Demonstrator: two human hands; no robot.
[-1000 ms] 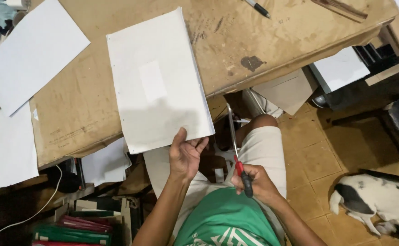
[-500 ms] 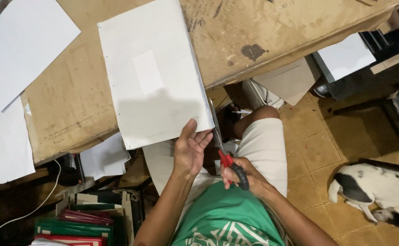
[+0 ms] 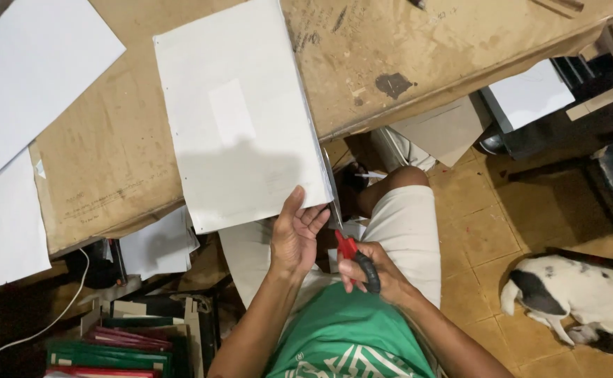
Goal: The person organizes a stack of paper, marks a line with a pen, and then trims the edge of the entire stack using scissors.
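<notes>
Scissors (image 3: 345, 241) have come up to the near right corner of the white board (image 3: 240, 115); a second ago they hung lower, over my lap, well short of it. Now the blades stand against its right edge, just beyond my left fingertips, so by my reckoning the cut along that side is starting rather than merely being lined up. I have also drawn the board closer, and more of it overhangs the table edge toward me.

My left hand (image 3: 296, 238) pinches the board's near corner, thumb on top, fingers (image 3: 315, 215) curled underneath at the edge. My right hand (image 3: 376, 273) sits just to the right of and below it, fingers wrapped shut through the red and black handles. Whether the blades themselves are parted or closed I cannot tell; they show only as a thin grey line.

Beyond my fingers the board lies flat and tilted on the brown table (image 3: 418, 63), a large pale-grey rectangle with a lighter patch near its middle, small marks down its far left edge, and my shadow across the near part. Off to my right, a black-and-white dog (image 3: 579, 297) lies on the tiled floor.
</notes>
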